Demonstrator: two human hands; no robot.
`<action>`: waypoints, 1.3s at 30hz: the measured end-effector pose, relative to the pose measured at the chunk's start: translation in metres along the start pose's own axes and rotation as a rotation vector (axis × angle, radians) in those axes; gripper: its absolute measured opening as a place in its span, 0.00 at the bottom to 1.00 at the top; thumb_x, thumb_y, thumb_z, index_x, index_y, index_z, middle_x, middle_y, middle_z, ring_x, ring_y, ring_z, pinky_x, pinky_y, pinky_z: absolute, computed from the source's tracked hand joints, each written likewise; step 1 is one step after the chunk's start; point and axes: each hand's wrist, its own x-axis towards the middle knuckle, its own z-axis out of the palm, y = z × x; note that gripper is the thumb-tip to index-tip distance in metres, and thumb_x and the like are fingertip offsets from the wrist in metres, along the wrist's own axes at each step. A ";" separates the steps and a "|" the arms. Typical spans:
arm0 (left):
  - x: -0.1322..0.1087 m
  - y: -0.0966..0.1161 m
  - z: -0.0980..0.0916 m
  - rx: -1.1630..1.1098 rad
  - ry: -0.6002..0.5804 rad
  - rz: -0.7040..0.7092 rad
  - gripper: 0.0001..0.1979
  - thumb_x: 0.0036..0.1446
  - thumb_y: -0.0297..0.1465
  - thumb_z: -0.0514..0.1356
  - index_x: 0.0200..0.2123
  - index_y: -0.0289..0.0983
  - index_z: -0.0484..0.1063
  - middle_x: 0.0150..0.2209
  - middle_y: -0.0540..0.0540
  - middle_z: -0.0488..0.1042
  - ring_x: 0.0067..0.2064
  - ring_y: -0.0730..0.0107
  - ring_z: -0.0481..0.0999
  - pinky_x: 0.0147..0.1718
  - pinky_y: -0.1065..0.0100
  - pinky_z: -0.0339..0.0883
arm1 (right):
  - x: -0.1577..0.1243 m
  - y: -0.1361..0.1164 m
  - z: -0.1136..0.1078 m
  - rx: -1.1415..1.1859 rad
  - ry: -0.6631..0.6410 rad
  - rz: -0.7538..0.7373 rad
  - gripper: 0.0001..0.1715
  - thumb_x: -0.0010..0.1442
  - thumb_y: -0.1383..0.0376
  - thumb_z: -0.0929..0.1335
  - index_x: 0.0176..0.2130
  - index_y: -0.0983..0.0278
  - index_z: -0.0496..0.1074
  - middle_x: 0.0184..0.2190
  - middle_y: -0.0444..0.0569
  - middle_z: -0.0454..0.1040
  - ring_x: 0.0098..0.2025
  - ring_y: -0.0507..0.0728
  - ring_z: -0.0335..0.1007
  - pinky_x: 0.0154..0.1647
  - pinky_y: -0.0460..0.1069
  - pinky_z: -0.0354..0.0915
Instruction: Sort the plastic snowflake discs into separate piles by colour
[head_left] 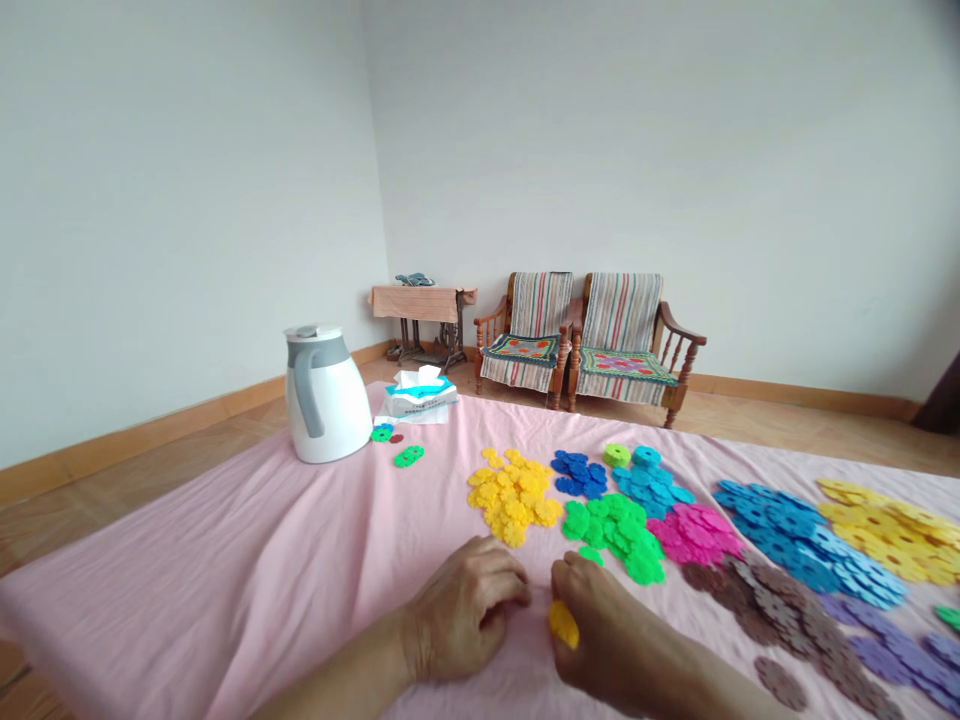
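My right hand is closed in a fist just above the pink cloth, with a yellow snowflake disc showing at its inner side. My left hand rests on the cloth to the left of it, fingers curled over and thumb tucked below; whatever it holds, if anything, is hidden. A small gap separates the two hands. Beyond them lies a heap of yellow discs. Green discs are spread past my right hand, one of them close to its knuckles.
Dark blue, light blue, pink, brown and purple discs lie rightward. A white jug and a tissue box stand at the far left. Two wooden chairs are behind the table.
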 end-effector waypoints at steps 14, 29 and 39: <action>-0.007 0.013 0.016 0.043 -0.129 0.244 0.10 0.41 0.20 0.53 0.19 0.38 0.54 0.19 0.51 0.65 0.24 0.72 0.62 0.27 0.69 0.57 | 0.050 0.015 -0.016 0.014 0.031 -0.105 0.09 0.48 0.71 0.65 0.33 0.68 0.69 0.34 0.52 0.71 0.35 0.56 0.66 0.37 0.47 0.59; -0.004 -0.006 0.012 -0.130 0.138 -0.200 0.11 0.37 0.14 0.49 0.19 0.35 0.60 0.20 0.52 0.66 0.25 0.76 0.67 0.24 0.74 0.54 | 0.045 0.008 -0.007 0.034 0.000 -0.078 0.14 0.49 0.73 0.63 0.38 0.70 0.69 0.39 0.56 0.71 0.41 0.58 0.68 0.42 0.48 0.61; 0.010 -0.005 -0.004 -0.097 0.299 -0.348 0.09 0.52 0.21 0.52 0.32 0.37 0.69 0.34 0.45 0.72 0.39 0.66 0.71 0.40 0.67 0.64 | 0.023 0.018 -0.004 0.053 0.025 -0.011 0.12 0.47 0.75 0.62 0.35 0.67 0.68 0.36 0.54 0.71 0.37 0.57 0.69 0.38 0.48 0.61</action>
